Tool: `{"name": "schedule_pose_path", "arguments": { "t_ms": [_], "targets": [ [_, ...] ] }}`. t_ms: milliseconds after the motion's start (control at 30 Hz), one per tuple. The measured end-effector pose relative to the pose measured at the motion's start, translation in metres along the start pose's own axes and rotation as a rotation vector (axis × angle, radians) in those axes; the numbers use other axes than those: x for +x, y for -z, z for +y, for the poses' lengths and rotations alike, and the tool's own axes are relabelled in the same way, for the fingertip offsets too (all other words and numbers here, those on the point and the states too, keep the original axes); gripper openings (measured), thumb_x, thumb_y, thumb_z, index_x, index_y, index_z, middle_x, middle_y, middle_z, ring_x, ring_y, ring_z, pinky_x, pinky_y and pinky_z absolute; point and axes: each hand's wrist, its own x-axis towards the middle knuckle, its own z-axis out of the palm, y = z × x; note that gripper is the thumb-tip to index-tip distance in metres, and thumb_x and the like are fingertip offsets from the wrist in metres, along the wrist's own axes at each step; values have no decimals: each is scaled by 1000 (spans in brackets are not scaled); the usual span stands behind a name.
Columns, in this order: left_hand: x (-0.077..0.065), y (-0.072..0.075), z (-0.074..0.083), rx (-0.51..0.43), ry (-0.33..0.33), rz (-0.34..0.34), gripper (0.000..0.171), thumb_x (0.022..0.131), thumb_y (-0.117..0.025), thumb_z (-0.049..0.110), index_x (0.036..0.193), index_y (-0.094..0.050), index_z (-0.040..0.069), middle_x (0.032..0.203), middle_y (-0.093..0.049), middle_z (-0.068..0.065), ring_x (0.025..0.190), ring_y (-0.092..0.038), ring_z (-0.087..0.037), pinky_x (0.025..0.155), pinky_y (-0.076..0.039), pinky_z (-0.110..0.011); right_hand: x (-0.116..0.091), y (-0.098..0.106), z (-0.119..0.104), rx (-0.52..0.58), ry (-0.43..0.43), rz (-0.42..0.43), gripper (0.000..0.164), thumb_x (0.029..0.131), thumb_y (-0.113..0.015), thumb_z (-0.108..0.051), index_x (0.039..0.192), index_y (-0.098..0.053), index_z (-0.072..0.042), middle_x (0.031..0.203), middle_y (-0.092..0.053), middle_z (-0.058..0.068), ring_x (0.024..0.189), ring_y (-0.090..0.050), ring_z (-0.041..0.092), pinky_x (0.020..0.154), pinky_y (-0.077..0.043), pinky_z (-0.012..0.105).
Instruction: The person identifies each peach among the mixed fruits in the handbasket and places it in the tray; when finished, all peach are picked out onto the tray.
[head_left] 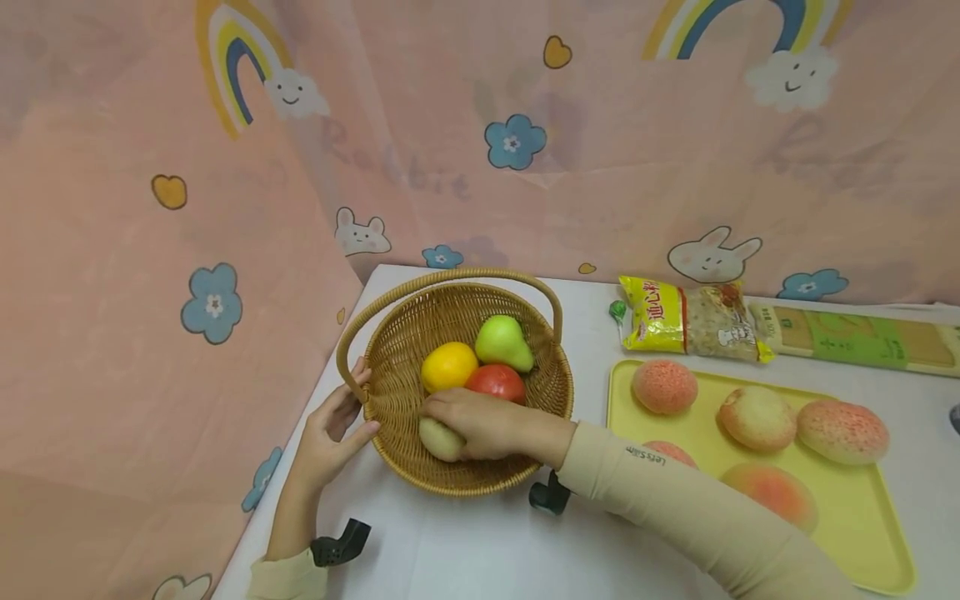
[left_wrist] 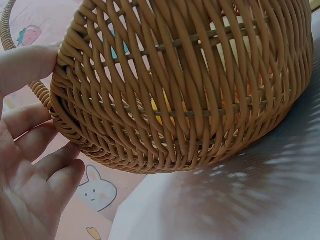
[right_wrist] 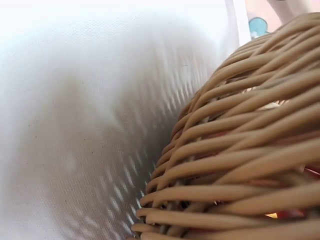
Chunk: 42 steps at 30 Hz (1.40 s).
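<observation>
A round wicker basket [head_left: 390, 412] with an arched handle [head_left: 450, 275] stands on the white table. Inside it lie a yellow fruit [head_left: 450, 365], a green pear [head_left: 504, 343] and a red round fruit [head_left: 498, 382]. My right hand [head_left: 480, 421] reaches over the rim and grips a pale tan, potato-like piece [head_left: 439, 440] low in the basket. With thumb and fingers my left hand [head_left: 333, 433] holds the basket's left rim by the handle's base. The left wrist view shows this hand [left_wrist: 37, 170] against the wicker edge; the right wrist view shows only the outer wicker wall [right_wrist: 250, 150] and tablecloth.
To the right, a yellow tray [head_left: 862, 517] carries several pinkish, peach-like pieces [head_left: 757, 418], partly behind my right sleeve. Behind it lie a yellow food packet [head_left: 690, 321], a green-wrapped lollipop [head_left: 617, 312] and a long green-labelled pack [head_left: 855, 336]. A pink printed cloth [head_left: 420, 125] hangs behind the table.
</observation>
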Motion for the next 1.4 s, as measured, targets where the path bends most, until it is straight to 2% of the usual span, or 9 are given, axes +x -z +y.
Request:
{"name": "schedule_pose_path", "arguments": {
  "t_ms": [133, 333, 767, 900, 1100, 1400],
  "targets": [
    [0, 0, 0, -5, -2, -3, 64, 78, -60, -18, 138, -40, -9, 153, -23, -24, 138, -34, -11, 108, -32, -18, -1, 2, 0, -1, -3, 8, 56, 80, -74, -16, 131, -51, -9, 129, -55, 2, 120, -50, 14, 108, -39, 28],
    [-1, 0, 0, -3, -2, -3, 64, 78, -59, -18, 138, -40, -9, 153, -22, -25, 138, -35, -10, 108, -32, -17, 0, 7, 0, 33, -3, 28, 50, 79, -73, -8, 126, -56, -9, 122, -56, 1, 108, -54, 10, 98, -47, 23],
    [0, 0, 1, -4, -5, -5, 63, 78, -59, -18, 138, -39, -11, 153, -23, -25, 138, -34, -8, 108, -32, -17, 3, 2, 3, 21, -4, -18, 63, 80, -74, -15, 136, -47, -6, 138, -51, 4, 128, -47, 16, 111, -36, 30],
    [0, 0, 1, -3, -11, -17, 63, 79, -60, -18, 138, -38, -11, 153, -22, -26, 138, -34, -8, 109, -32, -17, 3, 6, 4, 96, -21, -59, 69, 78, -76, -15, 139, -46, -7, 141, -49, 4, 129, -46, 16, 112, -35, 31],
    [1, 0, -1, -14, -19, -37, 63, 80, -59, -18, 139, -36, -12, 153, -19, -27, 140, -32, -11, 110, -31, -18, 5, 13, 5, 234, -54, -129, 71, 78, -77, -15, 141, -45, -12, 143, -47, 2, 122, -49, 14, 108, -40, 32],
    [0, 0, -1, -17, -3, -35, 63, 80, -59, -18, 138, -36, -12, 153, -19, -27, 140, -31, -10, 110, -31, -17, 5, 16, 6, 254, -77, -174, 68, 80, -73, -9, 141, -45, -12, 145, -46, 1, 127, -44, 13, 111, -36, 32]
  ]
}}
